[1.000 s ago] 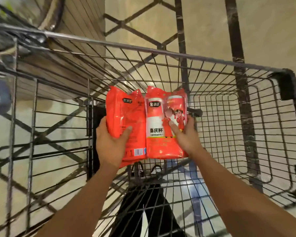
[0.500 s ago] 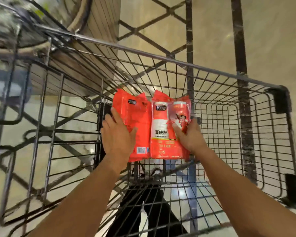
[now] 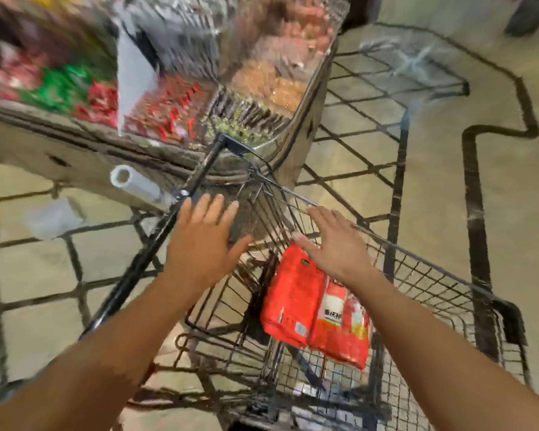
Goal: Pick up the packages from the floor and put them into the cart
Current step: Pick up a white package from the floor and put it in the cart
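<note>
Two red-orange packages lie side by side inside the black wire cart (image 3: 442,272): the plain one (image 3: 288,301) on the left, the one with a white cup picture (image 3: 343,325) on the right. My left hand (image 3: 204,241) hovers open above the cart's left rim, fingers spread, holding nothing. My right hand (image 3: 333,241) is open too, just above the top edge of the packages and apart from them. The picture is blurred by head motion.
A display stand (image 3: 175,88) with trays of red, green and brown goods fills the upper left, close to the cart's far end. A white roll (image 3: 131,183) sticks out beside it. Tiled floor (image 3: 433,181) with dark lines lies to the right.
Both hands have let go of the two packages, which now lie in the cart. The hands have risen and spread open. My view has swung up toward the display stand.
</note>
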